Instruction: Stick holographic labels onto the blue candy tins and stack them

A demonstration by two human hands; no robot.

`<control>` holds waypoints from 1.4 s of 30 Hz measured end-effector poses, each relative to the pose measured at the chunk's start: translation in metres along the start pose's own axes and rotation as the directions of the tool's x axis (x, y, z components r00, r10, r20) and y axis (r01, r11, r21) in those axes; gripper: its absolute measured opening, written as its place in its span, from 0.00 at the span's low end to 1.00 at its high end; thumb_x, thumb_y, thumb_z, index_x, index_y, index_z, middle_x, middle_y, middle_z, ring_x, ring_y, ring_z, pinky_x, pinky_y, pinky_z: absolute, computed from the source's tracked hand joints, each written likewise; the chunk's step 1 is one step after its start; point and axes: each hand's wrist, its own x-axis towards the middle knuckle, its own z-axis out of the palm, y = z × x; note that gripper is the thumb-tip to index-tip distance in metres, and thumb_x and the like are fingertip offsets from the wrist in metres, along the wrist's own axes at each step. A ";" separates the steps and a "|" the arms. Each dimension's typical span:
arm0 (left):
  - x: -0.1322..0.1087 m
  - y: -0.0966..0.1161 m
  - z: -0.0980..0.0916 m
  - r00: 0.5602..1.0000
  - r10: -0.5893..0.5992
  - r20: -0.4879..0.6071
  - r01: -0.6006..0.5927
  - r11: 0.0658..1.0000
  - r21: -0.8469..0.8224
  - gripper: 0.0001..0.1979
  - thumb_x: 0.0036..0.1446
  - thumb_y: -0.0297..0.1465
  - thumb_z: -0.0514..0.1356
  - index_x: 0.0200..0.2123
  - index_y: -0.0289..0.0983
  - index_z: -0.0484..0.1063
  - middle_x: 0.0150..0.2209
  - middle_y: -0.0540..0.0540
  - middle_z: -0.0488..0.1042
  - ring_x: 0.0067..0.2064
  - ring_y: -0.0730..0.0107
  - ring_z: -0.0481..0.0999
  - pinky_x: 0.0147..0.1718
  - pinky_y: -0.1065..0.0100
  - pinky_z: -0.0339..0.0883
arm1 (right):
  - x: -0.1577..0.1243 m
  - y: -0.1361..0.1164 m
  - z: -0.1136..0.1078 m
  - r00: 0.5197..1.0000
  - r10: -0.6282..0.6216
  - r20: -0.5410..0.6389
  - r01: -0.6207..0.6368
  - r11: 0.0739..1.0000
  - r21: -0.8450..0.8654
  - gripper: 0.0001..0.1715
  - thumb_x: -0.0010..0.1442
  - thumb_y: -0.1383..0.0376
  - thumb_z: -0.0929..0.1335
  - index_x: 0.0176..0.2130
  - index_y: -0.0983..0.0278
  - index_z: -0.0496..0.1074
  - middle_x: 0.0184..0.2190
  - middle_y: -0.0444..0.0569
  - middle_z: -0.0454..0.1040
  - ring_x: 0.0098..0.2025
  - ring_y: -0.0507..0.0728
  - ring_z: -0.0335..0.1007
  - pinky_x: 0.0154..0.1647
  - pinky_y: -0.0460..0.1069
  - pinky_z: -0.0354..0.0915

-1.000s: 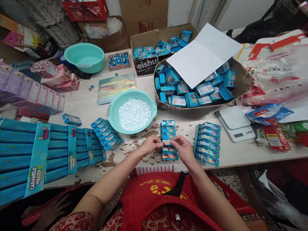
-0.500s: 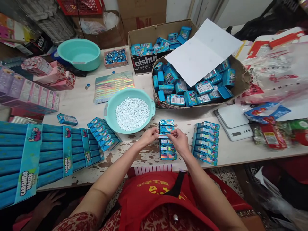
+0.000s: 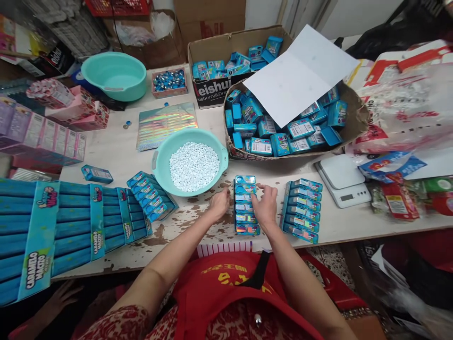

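Note:
A row of small blue candy tins [image 3: 245, 189] stands on the table between my hands, with shiny holographic strips across the nearer ones. My left hand [image 3: 220, 204] is just left of the row, its fingers loosely bent and holding nothing that I can see. On the other side, my right hand [image 3: 266, 205] rests against the row's right edge, thumb and fingers apart. A second row of tins [image 3: 303, 210] stands to the right, also with strips on top. Left of my hands is another group of tins [image 3: 146, 196]. Beyond it sits a turquoise basin [image 3: 161, 177] of white candies [image 3: 194, 166].
Cardboard boxes of blue tins [image 3: 208, 97] [image 3: 348, 134] stand at the back, one partly under a white sheet [image 3: 300, 71]. A scale [image 3: 345, 182] is to the right. Holographic sheets [image 3: 166, 125] lie behind the basin. Long blue display packs [image 3: 74, 231] fill the left. Another person's hand [image 3: 65, 295] shows below.
Both hands have let go of the shiny strip, which now lies on a tin in the middle row. My left hand has moved slightly left, my right hand slightly right.

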 end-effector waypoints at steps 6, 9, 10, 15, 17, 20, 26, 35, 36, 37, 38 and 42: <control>-0.034 -0.004 0.030 0.991 0.130 -0.034 -0.134 0.919 -0.370 0.29 0.60 0.45 0.48 0.60 0.35 0.57 0.62 0.38 0.58 0.63 0.57 0.56 0.59 0.58 0.51 | -0.003 0.015 0.008 0.969 0.190 0.156 -0.210 0.970 0.125 0.32 0.45 0.46 0.68 0.41 0.67 0.71 0.39 0.57 0.73 0.33 0.60 0.69 0.36 0.53 0.63; -0.038 -0.006 0.046 0.981 0.184 0.064 -0.146 0.914 -0.379 0.35 0.58 0.49 0.47 0.63 0.35 0.52 0.65 0.39 0.52 0.66 0.57 0.46 0.63 0.57 0.43 | 0.003 0.019 0.012 0.953 0.240 0.183 -0.262 0.959 0.104 0.28 0.42 0.45 0.69 0.32 0.65 0.74 0.31 0.54 0.76 0.31 0.61 0.71 0.34 0.53 0.63; -0.037 -0.009 0.048 0.980 0.174 0.097 -0.130 0.927 -0.350 0.35 0.58 0.50 0.47 0.63 0.35 0.52 0.65 0.39 0.51 0.67 0.56 0.44 0.63 0.56 0.41 | 0.005 0.022 0.013 0.953 0.244 0.182 -0.265 0.959 0.103 0.28 0.41 0.45 0.70 0.31 0.65 0.74 0.30 0.54 0.77 0.31 0.62 0.71 0.34 0.54 0.63; -0.041 -0.026 0.025 0.978 0.180 0.104 -0.154 0.964 -0.219 0.33 0.57 0.49 0.49 0.59 0.34 0.60 0.61 0.38 0.59 0.62 0.54 0.57 0.60 0.57 0.50 | 0.005 0.040 0.009 0.949 0.194 0.247 -0.265 0.918 0.296 0.29 0.42 0.46 0.69 0.34 0.66 0.76 0.31 0.55 0.77 0.33 0.62 0.72 0.34 0.55 0.66; -0.050 -0.034 0.007 0.977 0.206 0.055 -0.188 0.955 -0.229 0.27 0.57 0.44 0.51 0.55 0.35 0.66 0.54 0.39 0.69 0.55 0.57 0.68 0.54 0.61 0.59 | -0.003 0.041 0.003 0.978 0.137 0.156 -0.185 0.915 0.359 0.30 0.47 0.46 0.68 0.40 0.67 0.75 0.38 0.57 0.75 0.38 0.62 0.71 0.37 0.55 0.68; -0.063 -0.051 -0.020 0.984 0.176 -0.017 -0.175 0.960 -0.220 0.17 0.58 0.38 0.52 0.43 0.37 0.74 0.43 0.43 0.77 0.44 0.62 0.74 0.45 0.66 0.63 | -0.022 0.026 -0.013 0.999 -0.009 -0.032 0.018 0.952 0.307 0.26 0.53 0.49 0.66 0.43 0.66 0.72 0.44 0.57 0.71 0.44 0.61 0.68 0.42 0.56 0.68; -0.087 -0.118 -0.045 0.930 0.116 0.349 -0.039 0.975 -0.220 0.13 0.45 0.36 0.63 0.35 0.38 0.75 0.34 0.48 0.77 0.36 0.66 0.72 0.35 0.72 0.62 | -0.071 -0.024 -0.016 0.854 -0.413 0.316 0.272 0.872 0.407 0.12 0.61 0.57 0.63 0.36 0.60 0.73 0.36 0.51 0.73 0.41 0.58 0.69 0.44 0.53 0.66; -0.121 -0.177 0.004 0.909 -0.258 0.327 0.408 0.704 -0.581 0.12 0.42 0.37 0.60 0.25 0.35 0.64 0.19 0.56 0.63 0.21 0.79 0.61 0.23 0.75 0.58 | -0.116 -0.043 0.080 0.331 -0.392 0.858 0.475 0.855 0.207 0.22 0.56 0.70 0.66 0.51 0.64 0.67 0.46 0.55 0.67 0.47 0.59 0.66 0.46 0.51 0.63; -0.122 -0.177 0.007 0.904 -0.292 0.313 0.426 0.679 -0.598 0.12 0.42 0.37 0.60 0.26 0.35 0.64 0.20 0.55 0.63 0.21 0.79 0.62 0.23 0.75 0.59 | -0.119 -0.044 0.086 0.310 -0.376 0.873 0.510 0.841 0.181 0.23 0.57 0.71 0.66 0.52 0.65 0.66 0.48 0.56 0.66 0.49 0.60 0.65 0.48 0.51 0.62; -0.122 -0.176 0.009 0.899 -0.323 0.296 0.438 0.668 -0.602 0.11 0.43 0.36 0.60 0.26 0.34 0.65 0.20 0.55 0.64 0.21 0.79 0.62 0.22 0.75 0.60 | -0.123 -0.044 0.091 0.289 -0.368 0.884 0.540 0.825 0.168 0.23 0.57 0.71 0.66 0.53 0.66 0.66 0.49 0.57 0.66 0.51 0.60 0.63 0.51 0.51 0.61; -0.122 -0.175 0.011 0.893 -0.351 0.281 0.449 0.665 -0.597 0.11 0.44 0.36 0.60 0.26 0.34 0.66 0.20 0.55 0.64 0.20 0.79 0.62 0.21 0.75 0.60 | -0.126 -0.045 0.094 0.267 -0.365 0.892 0.564 0.810 0.163 0.22 0.57 0.71 0.66 0.52 0.67 0.66 0.49 0.57 0.65 0.52 0.61 0.62 0.53 0.51 0.60; -0.124 -0.172 0.014 0.870 -0.429 0.243 0.485 0.660 -0.573 0.06 0.48 0.31 0.57 0.27 0.33 0.67 0.20 0.54 0.64 0.20 0.79 0.63 0.19 0.77 0.59 | -0.135 -0.045 0.093 0.175 -0.390 0.904 0.652 0.734 0.190 0.19 0.57 0.72 0.66 0.50 0.68 0.68 0.51 0.57 0.65 0.53 0.60 0.61 0.56 0.52 0.59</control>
